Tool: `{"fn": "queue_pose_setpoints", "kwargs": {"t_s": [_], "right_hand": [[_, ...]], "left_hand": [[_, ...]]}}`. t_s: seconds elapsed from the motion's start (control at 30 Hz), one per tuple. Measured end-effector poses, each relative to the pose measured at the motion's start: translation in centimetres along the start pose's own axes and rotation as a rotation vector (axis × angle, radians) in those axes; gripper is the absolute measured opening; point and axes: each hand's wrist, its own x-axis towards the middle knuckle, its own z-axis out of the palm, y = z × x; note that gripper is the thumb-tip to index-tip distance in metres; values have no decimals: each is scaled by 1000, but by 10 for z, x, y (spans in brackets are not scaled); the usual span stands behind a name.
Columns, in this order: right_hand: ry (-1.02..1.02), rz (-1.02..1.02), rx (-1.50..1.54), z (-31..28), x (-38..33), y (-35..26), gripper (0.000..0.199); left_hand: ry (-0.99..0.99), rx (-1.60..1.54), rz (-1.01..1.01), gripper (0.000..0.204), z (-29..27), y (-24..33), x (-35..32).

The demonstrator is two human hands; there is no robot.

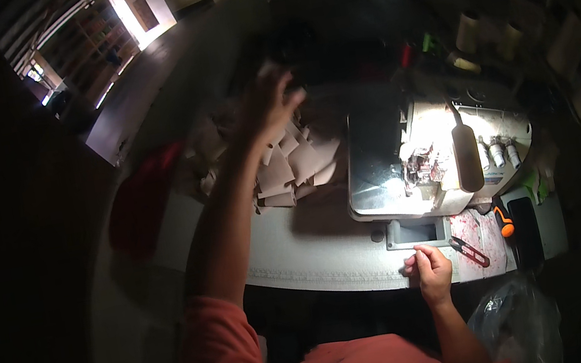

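My left arm stretches forward, and my left hand (274, 106) is over the far side of a heap of pale cut fabric pieces (294, 158). Its fingers are spread and slightly blurred, with nothing seen in them. My right hand (432, 271) is closed at the table's front edge, fingers curled and thumb pressed to them; whatever it may hold is hidden. Just beyond it is a grey-framed recess (416, 232) in the tabletop. Red-handled thread snips (470, 251) lie to its right. Past the recess stands a sewing machine (380, 166), brightly lit near its needle area.
A long lamp head (467, 159) hangs before the machine. An orange and black tool (503, 220) and a dark phone-like slab (525, 231) lie at the right. Thread cones (467, 33) stand behind. A clear plastic bag (517, 316) hangs below the edge; red cloth (147, 198) is at left.
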Motion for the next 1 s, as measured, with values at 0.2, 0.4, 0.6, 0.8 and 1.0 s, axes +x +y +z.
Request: {"fn": "queue_pose_setpoints", "kwargs": {"t_s": [0.2,0.4,0.6,0.8,1.0], "right_hand": [[-23,29,-16,-6,-2,4,13],[-25,27,-6,-6,-2,3,12],[-53,82,-37,0,1,-2,14],[-437,-350,-406,64,26,-91,34],[-351,-420,-577,178,184,-91,67]], "left_hand": [[-347,336,-14,58,59,-3,-59],[-311,297,15,55,54,2,-56],[-69,81,64,48,33,-3,-65],[163,271,168,45,-21,-114,-79],[73,-626,-482,85,-22,-197,-81]]}}
